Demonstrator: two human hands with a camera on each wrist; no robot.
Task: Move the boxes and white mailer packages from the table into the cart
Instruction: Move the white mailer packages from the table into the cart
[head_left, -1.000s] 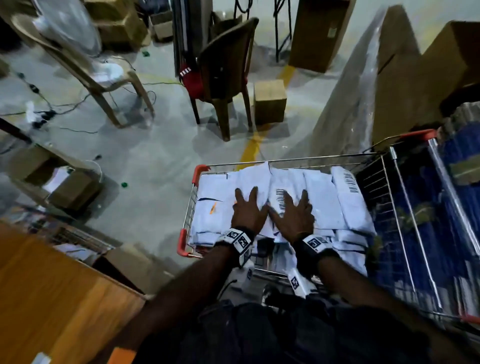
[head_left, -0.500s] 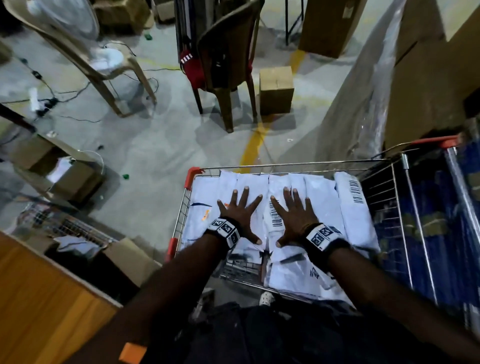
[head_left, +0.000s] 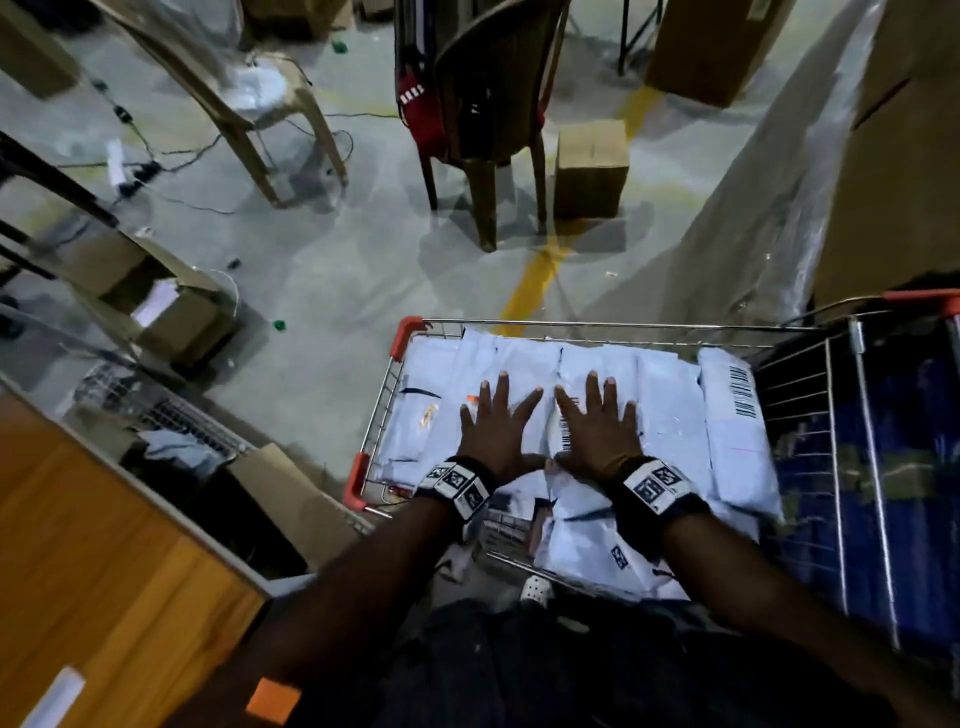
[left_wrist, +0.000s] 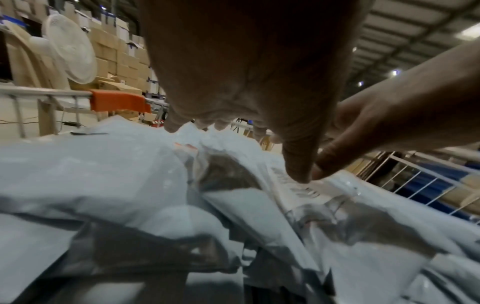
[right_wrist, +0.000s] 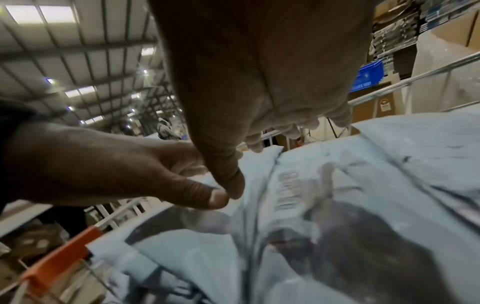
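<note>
White mailer packages (head_left: 670, 415) fill the wire cart (head_left: 613, 326) up to its rim, laid flat and overlapping in rows. One at the right edge (head_left: 732, 410) shows a black barcode on its upper face; another near the middle also bears a barcode. The cart has orange corner caps (head_left: 408, 335). A few packages at the near end sag over the wire.

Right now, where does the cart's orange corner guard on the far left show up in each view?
Head: orange corner guard at the cart's far-left corner, above and left of the left hand.
Left wrist: guard at left, on the rail, beside the palm.
Right wrist: that corner is not identifiable; an orange guard shows bottom left.
Shared landmark: the barcoded mailer by the touching thumbs.
</note>
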